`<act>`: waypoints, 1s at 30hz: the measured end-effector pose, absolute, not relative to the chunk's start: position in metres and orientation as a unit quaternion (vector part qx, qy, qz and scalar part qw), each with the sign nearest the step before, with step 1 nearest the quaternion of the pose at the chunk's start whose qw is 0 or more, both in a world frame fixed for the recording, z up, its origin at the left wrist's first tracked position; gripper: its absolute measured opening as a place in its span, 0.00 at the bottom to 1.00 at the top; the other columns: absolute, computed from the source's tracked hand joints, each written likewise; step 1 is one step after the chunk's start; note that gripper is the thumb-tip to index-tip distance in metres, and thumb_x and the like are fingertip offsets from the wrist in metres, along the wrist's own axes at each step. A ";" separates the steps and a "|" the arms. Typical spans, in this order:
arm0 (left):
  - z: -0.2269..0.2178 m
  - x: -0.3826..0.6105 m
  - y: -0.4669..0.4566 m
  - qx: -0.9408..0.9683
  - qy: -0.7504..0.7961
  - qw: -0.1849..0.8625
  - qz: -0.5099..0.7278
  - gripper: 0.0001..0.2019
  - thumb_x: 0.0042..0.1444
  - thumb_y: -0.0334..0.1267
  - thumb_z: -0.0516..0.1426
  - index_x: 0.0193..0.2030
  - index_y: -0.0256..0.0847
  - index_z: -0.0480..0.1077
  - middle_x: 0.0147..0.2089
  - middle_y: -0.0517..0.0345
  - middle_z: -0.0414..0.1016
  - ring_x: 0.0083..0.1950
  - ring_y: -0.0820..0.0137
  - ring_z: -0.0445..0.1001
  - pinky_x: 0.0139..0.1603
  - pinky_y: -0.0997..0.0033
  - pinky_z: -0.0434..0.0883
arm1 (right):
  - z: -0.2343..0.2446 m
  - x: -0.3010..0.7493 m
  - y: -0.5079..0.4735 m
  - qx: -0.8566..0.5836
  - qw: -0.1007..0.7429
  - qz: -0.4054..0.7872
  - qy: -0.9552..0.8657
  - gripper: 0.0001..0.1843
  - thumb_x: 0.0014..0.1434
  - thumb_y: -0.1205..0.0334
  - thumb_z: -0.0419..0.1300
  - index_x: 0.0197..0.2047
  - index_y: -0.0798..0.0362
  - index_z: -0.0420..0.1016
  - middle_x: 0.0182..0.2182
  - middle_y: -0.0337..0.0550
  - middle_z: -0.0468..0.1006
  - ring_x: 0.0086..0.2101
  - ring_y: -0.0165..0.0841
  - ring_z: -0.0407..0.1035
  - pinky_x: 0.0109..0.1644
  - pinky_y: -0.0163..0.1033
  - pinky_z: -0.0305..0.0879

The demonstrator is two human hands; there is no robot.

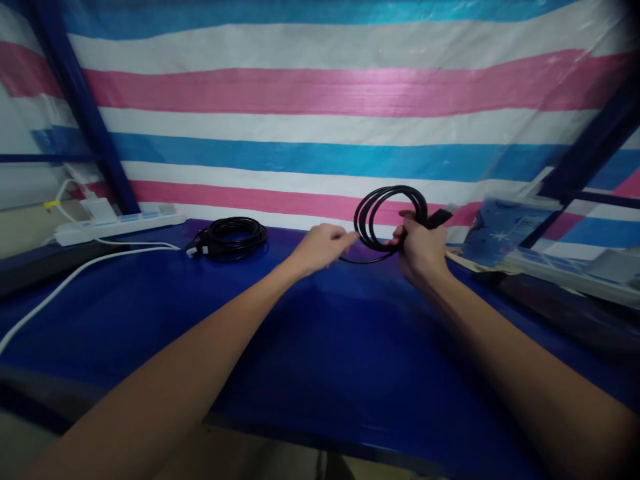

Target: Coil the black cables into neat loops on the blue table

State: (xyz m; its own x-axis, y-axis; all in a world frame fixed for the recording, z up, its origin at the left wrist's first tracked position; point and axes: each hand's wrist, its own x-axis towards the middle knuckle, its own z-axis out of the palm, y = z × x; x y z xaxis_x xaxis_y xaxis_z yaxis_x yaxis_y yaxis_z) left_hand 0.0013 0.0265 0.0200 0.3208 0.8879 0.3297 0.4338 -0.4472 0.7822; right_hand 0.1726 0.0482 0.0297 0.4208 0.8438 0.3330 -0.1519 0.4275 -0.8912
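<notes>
My right hand [423, 247] is closed around a looped black cable [369, 230], held up above the blue table. A dark connector [440, 218] with a paler tip sticks out past that hand on the right. From the bottom of the loops a single strand runs left to my left hand [323, 247], whose fingers are pinched on it. The cable's end by the left hand is hidden. Further left, a second coiled black cable [235, 233] lies on the table, with light metal plug ends at its front left.
The blue table [310, 360] backs onto a striped plastic sheet [310, 93]. At left stand a white power strip [125, 225] and a white cord [65, 290]. At right are a blue patterned packet [505, 227], another power strip [565, 270] and blue frame posts [595, 133].
</notes>
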 end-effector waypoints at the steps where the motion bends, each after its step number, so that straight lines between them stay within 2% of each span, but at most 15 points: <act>1: 0.018 0.002 0.026 0.791 0.416 0.336 0.298 0.23 0.56 0.56 0.50 0.21 0.40 0.64 0.19 0.59 0.64 0.18 0.75 0.62 0.22 0.72 0.58 | 0.031 0.173 0.048 -0.413 0.737 0.347 -0.406 0.08 0.53 0.74 0.50 0.32 0.53 0.65 0.14 0.30 0.60 0.14 0.24 0.57 0.20 0.32 0.61; 3: 0.012 0.005 0.024 0.822 0.388 0.375 0.179 0.25 0.53 0.60 0.51 0.23 0.38 0.67 0.22 0.55 0.69 0.20 0.74 0.64 0.23 0.73 0.61 | 0.034 0.172 0.047 -0.410 0.736 0.364 -0.397 0.07 0.53 0.74 0.49 0.32 0.52 0.63 0.15 0.30 0.58 0.15 0.23 0.56 0.21 0.30 0.59; 4: 0.009 0.007 0.024 0.823 0.383 0.380 0.176 0.25 0.52 0.61 0.52 0.28 0.37 0.70 0.27 0.52 0.73 0.23 0.73 0.67 0.24 0.73 0.62 | 0.034 0.172 0.047 -0.408 0.730 0.375 -0.401 0.07 0.53 0.73 0.49 0.32 0.52 0.62 0.15 0.30 0.58 0.15 0.22 0.55 0.21 0.30 0.59; 5: 0.006 0.010 0.023 0.815 0.377 0.386 0.212 0.25 0.51 0.61 0.53 0.36 0.37 0.72 0.34 0.49 0.75 0.27 0.71 0.69 0.25 0.73 0.63 | 0.034 0.171 0.047 -0.406 0.720 0.388 -0.408 0.06 0.53 0.72 0.49 0.32 0.52 0.62 0.15 0.29 0.57 0.15 0.22 0.54 0.22 0.30 0.59; 7: 0.001 0.016 0.022 0.775 0.340 0.418 0.329 0.28 0.50 0.58 0.56 0.52 0.39 0.67 0.50 0.45 0.73 0.39 0.67 0.72 0.28 0.74 0.65 | 0.030 0.168 0.047 -0.404 0.693 0.413 -0.431 0.04 0.53 0.69 0.51 0.32 0.52 0.62 0.15 0.29 0.56 0.15 0.22 0.53 0.23 0.31 0.59; 9: -0.002 0.022 0.021 0.727 0.284 0.480 0.401 0.29 0.51 0.52 0.58 0.58 0.43 0.63 0.56 0.46 0.68 0.51 0.64 0.69 0.35 0.73 0.67 | 0.023 0.163 0.048 -0.405 0.663 0.428 -0.462 0.04 0.51 0.68 0.52 0.32 0.52 0.64 0.15 0.30 0.58 0.16 0.24 0.54 0.23 0.33 0.59; 12: -0.001 0.030 0.019 0.670 0.236 0.526 0.469 0.22 0.49 0.43 0.62 0.51 0.42 0.69 0.51 0.50 0.72 0.54 0.66 0.68 0.48 0.69 0.66 | 0.010 0.158 0.052 -0.401 0.637 0.414 -0.512 0.07 0.46 0.68 0.55 0.32 0.53 0.67 0.19 0.34 0.64 0.20 0.26 0.60 0.25 0.34 0.59; 15: 0.004 0.036 0.014 0.623 0.221 0.524 0.537 0.08 0.46 0.36 0.63 0.33 0.38 0.73 0.42 0.54 0.74 0.48 0.70 0.69 0.52 0.69 0.63 | 0.006 0.161 0.056 -0.393 0.629 0.377 -0.555 0.07 0.46 0.65 0.58 0.32 0.53 0.70 0.26 0.39 0.71 0.26 0.29 0.65 0.30 0.35 0.62; 17: 0.007 0.038 0.010 0.589 0.214 0.544 0.558 0.06 0.46 0.35 0.63 0.26 0.37 0.70 0.33 0.58 0.73 0.40 0.73 0.71 0.48 0.71 0.65 | 0.008 0.166 0.057 -0.401 0.620 0.313 -0.598 0.08 0.49 0.62 0.58 0.35 0.52 0.71 0.26 0.39 0.71 0.27 0.30 0.65 0.31 0.37 0.62; 20: 0.010 0.040 0.003 0.551 0.191 0.635 0.507 0.10 0.51 0.39 0.59 0.24 0.36 0.67 0.23 0.63 0.68 0.25 0.78 0.69 0.38 0.71 0.68 | 0.010 0.171 0.052 -0.425 0.564 0.177 -0.686 0.12 0.52 0.62 0.54 0.40 0.51 0.73 0.22 0.38 0.68 0.23 0.31 0.63 0.30 0.38 0.59; 23: 0.015 0.037 -0.003 0.532 0.189 0.693 0.448 0.14 0.55 0.39 0.55 0.20 0.37 0.62 0.16 0.67 0.61 0.14 0.80 0.61 0.27 0.72 0.66 | 0.007 0.169 0.042 -0.428 0.482 0.106 -0.757 0.25 0.49 0.67 0.51 0.52 0.51 0.70 0.19 0.36 0.67 0.21 0.32 0.62 0.29 0.38 0.57; 25: 0.019 0.031 -0.003 0.541 0.201 0.697 0.424 0.15 0.55 0.39 0.55 0.20 0.38 0.61 0.14 0.68 0.58 0.11 0.81 0.58 0.22 0.74 0.64 | 0.006 0.165 0.036 -0.431 0.465 0.062 -0.771 0.35 0.48 0.68 0.51 0.62 0.51 0.61 0.18 0.35 0.67 0.21 0.32 0.61 0.30 0.38 0.56; 27: 0.024 0.020 0.001 0.573 0.212 0.704 0.362 0.13 0.54 0.39 0.56 0.21 0.38 0.62 0.15 0.66 0.61 0.12 0.80 0.59 0.20 0.74 0.64 | 0.005 0.162 0.032 -0.430 0.468 0.043 -0.771 0.40 0.49 0.67 0.51 0.67 0.51 0.52 0.20 0.35 0.69 0.22 0.33 0.63 0.31 0.38 0.57; 28: 0.027 0.014 0.003 0.590 0.216 0.710 0.317 0.12 0.53 0.39 0.56 0.22 0.38 0.63 0.15 0.65 0.62 0.12 0.79 0.59 0.19 0.75 0.64 | 0.005 0.160 0.031 -0.422 0.465 0.053 -0.777 0.40 0.49 0.67 0.52 0.67 0.50 0.52 0.22 0.37 0.72 0.23 0.33 0.64 0.32 0.38 0.58; 30: 0.031 0.001 0.008 0.611 0.228 0.721 0.232 0.10 0.51 0.37 0.57 0.23 0.38 0.62 0.15 0.64 0.61 0.12 0.79 0.59 0.17 0.75 0.63 | 0.006 0.157 0.029 -0.403 0.446 0.080 -0.795 0.35 0.50 0.66 0.53 0.63 0.50 0.60 0.28 0.41 0.76 0.27 0.34 0.68 0.34 0.39 0.60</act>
State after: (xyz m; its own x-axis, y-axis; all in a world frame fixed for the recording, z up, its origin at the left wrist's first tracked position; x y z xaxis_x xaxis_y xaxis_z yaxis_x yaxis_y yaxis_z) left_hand 0.0013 0.0079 0.0309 0.7887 0.6132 -0.0455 -0.0557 0.1449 0.9879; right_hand 0.1567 0.0286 0.0057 -0.2781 0.7116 0.6452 0.5691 0.6632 -0.4862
